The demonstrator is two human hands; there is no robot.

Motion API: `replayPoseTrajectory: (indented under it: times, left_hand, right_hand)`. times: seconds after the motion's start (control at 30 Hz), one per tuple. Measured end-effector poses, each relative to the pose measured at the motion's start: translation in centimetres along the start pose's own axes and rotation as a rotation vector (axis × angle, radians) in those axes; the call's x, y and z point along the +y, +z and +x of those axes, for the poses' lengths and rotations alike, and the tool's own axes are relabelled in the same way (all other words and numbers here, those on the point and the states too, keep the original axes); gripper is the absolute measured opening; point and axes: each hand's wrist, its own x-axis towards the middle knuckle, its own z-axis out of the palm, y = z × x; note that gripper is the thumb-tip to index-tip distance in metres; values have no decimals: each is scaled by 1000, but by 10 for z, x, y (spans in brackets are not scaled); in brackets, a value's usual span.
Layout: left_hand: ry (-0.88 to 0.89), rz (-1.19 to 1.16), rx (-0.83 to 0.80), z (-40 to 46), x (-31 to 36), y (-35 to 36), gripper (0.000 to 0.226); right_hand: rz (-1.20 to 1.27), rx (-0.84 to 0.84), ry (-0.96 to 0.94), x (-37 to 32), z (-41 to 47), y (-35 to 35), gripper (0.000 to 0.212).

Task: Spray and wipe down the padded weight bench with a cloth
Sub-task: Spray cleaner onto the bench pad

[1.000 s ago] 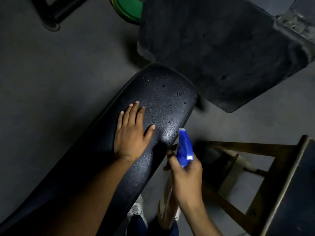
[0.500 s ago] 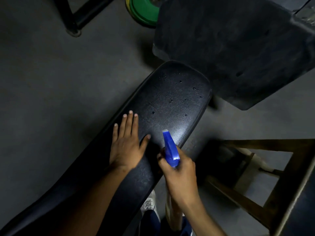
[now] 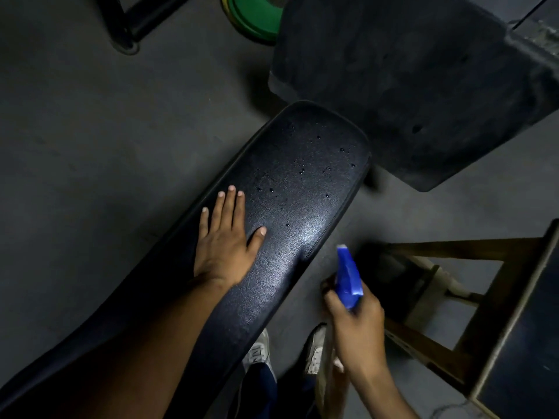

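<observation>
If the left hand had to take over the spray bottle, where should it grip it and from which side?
Grip the spray bottle just under its blue head, reaching across from the bench side. The right hand already wraps the neck from the far side, nozzle aimed up-frame toward the pad, so that near side looks free.

Both forearms are bare to the frame's lower edge, with no sleeves, watch or rings visible. Left hand (image 3: 225,243) and right hand (image 3: 357,325) have short, pale fingernails. Below: dark blue trousers (image 3: 263,385) and worn white-grey sneakers (image 3: 258,349).
</observation>
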Motion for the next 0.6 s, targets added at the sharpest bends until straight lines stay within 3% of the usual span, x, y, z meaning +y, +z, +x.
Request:
replayPoseTrajectory:
  times: [0.1, 0.27, 0.37, 0.6]
  left_hand:
    - [2, -17, -2, 0, 0, -1, 85]
    - [18, -115, -52, 1, -5, -8, 89]
    - [48, -129, -85, -6, -15, -13, 87]
    - [-21, -28, -1, -68, -25, 3, 83]
  right_hand:
    - [-9, -6, 24, 3, -4, -8, 42]
    - [-15, -96, -40, 5, -15, 0, 32]
    - [-43, -153, -74, 1, -20, 13, 12]
    - [-92, -211, -152, -9, -22, 37, 19]
